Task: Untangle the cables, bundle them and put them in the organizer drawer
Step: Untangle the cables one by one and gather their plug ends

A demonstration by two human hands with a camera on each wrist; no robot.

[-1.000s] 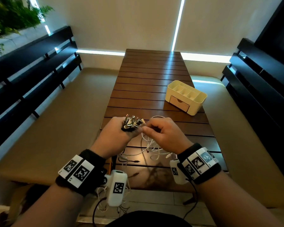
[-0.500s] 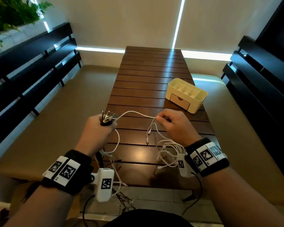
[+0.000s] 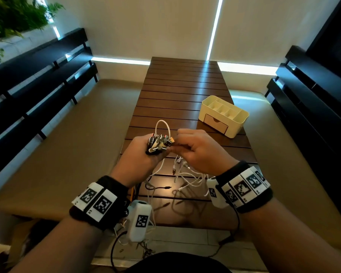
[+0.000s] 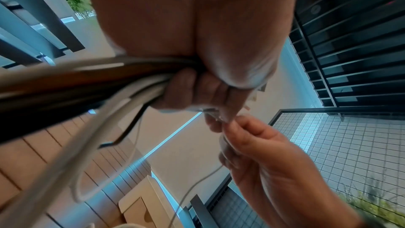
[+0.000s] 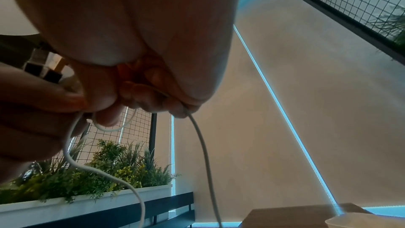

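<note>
My left hand (image 3: 146,152) grips a fistful of cable ends, with several metal plugs (image 3: 159,142) sticking up out of the fist. In the left wrist view the cables (image 4: 122,82) run out of the fist (image 4: 197,91) toward the camera. My right hand (image 3: 197,148) is close against the plugs and pinches a thin white cable (image 5: 201,145). A short white loop (image 3: 161,125) arches above the plugs. More white and black cable ends (image 3: 185,178) hang loose over the wooden table (image 3: 185,83). The cream organizer (image 3: 224,115) with its drawer (image 3: 216,123) pushed in stands at the right.
Dark slatted benches (image 3: 37,85) flank the table on both sides. Tan cushions (image 3: 77,144) lie between benches and table. A planter with green plants (image 5: 98,176) stands at the left. The table's far half holds nothing but the organizer at its right edge.
Half a second ago the hands were apart with a white cable stretched between them. Now they are back together, the right hand at the plugs in the left fist, and a short loop stands above.
</note>
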